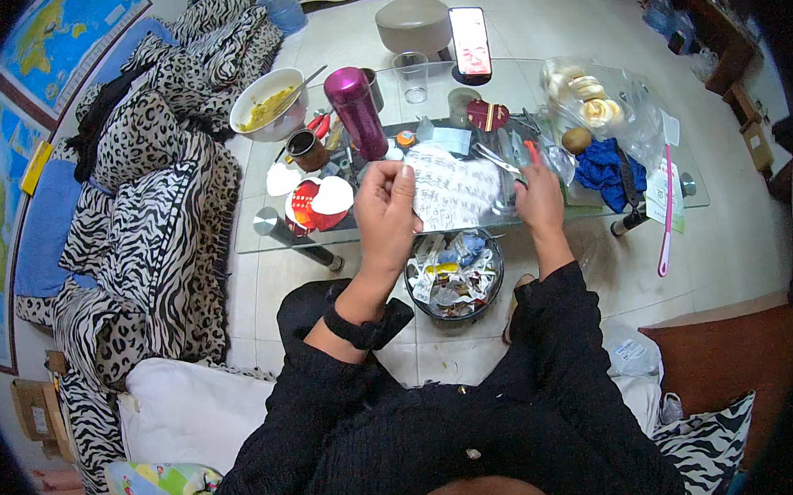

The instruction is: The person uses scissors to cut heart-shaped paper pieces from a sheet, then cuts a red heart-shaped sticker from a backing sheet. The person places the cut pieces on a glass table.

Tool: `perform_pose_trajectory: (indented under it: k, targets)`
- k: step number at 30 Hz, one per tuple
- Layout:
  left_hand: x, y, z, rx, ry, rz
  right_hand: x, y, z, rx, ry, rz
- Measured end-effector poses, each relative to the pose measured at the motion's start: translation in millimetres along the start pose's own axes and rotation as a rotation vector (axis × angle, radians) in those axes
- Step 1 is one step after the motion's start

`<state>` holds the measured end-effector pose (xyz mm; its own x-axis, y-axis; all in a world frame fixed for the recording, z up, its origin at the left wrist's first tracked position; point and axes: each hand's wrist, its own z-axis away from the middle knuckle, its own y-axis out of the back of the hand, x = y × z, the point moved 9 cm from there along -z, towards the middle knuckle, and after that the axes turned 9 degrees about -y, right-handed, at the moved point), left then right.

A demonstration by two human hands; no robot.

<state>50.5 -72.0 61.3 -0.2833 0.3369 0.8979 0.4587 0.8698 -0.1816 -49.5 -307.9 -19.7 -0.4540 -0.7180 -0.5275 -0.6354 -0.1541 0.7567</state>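
Observation:
A sheet of paper (pixel 458 186) covered in handwriting lies on the glass table (pixel 649 206) in front of me. My left hand (pixel 385 203), with curled fingers and raised thumb, is at the sheet's left edge; whether it pinches anything is hidden. My right hand (pixel 540 196) is over the table to the right of the sheet. Its fingers are at the handle end of metal scissors (pixel 499 160) and by an orange-handled tool (pixel 532 152); its grip on either is unclear. Behind my left hand stands a purple thermos (pixel 357 114).
Left on the table are a bowl of food (pixel 267 109), a brown cup (pixel 306 150) and red-and-white heart-shaped pieces (pixel 317 203). A lit phone (pixel 470 42) stands at the back. Rightward are bagged bread-like rounds (pixel 589 92), blue cloth (pixel 605 174) and a pink-handled swatter (pixel 667 208). A full waste bin (pixel 455 278) sits below.

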Motion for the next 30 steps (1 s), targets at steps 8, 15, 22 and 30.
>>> perform_pose_trajectory:
  k: [8, 15, 22, 30]
  targets:
    - [-10.8, -32.6, 0.8, -0.123, -0.022, -0.259, -38.8, -32.6, 23.1, -0.495, -0.351, -1.493]
    - [-35.8, -75.4, 19.5, -0.331, 0.379, 0.37, -39.7, -47.9, 27.2, -0.698, -0.442, -1.73]
    - [-77.4, -20.1, 15.6, -0.358, 0.429, 0.039, -28.8, -50.6, 30.2, -0.605, -0.549, -1.561]
    - [-83.1, 150.5, -38.6, -0.071, 0.359, -1.543, -25.8, -61.2, 25.6, -0.56, -0.581, -1.6]
